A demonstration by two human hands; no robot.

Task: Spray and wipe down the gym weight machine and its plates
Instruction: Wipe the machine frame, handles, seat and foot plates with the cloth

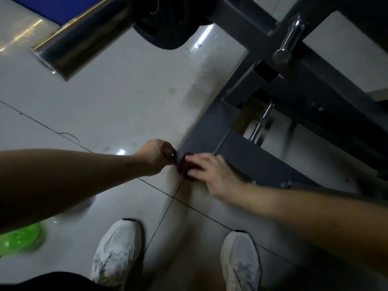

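The pale tiled floor (126,97) carries everything, and the machine's grey steel frame (210,131) runs along it from the far right edge to a blunt end near the middle, where both hands meet. A thick chrome bar (84,34) juts in at the far left corner. Behind it hangs a black plate (168,28), not reached by either hand. The frame is rigid, heavy and smooth-painted. It should not shift under pressure and needs no holding, only firm strokes along its flat faces. The plate looks heavy too, and may turn on its mount if rubbed hard. The right hand (210,171) lies flat, its fingers (197,159) stretched out and pressing a small dark cloth (184,164) onto the frame's end. The left hand (154,156) has its fingertips bunched in a pinch at that same corner, seemingly on the cloth's edge, though blur hides the contact. The cloth is soft and limp, best kept folded under the palm. A chrome peg (288,40) and a thin rod (262,122) stand among the cross-members, leaving gaps awkward for a wipe. White shoes (117,248) stand at the near edge. A blurred green object (21,238) sits at the near left corner, and droplets (199,72) glisten on the tiles beside the frame, likely slippery.
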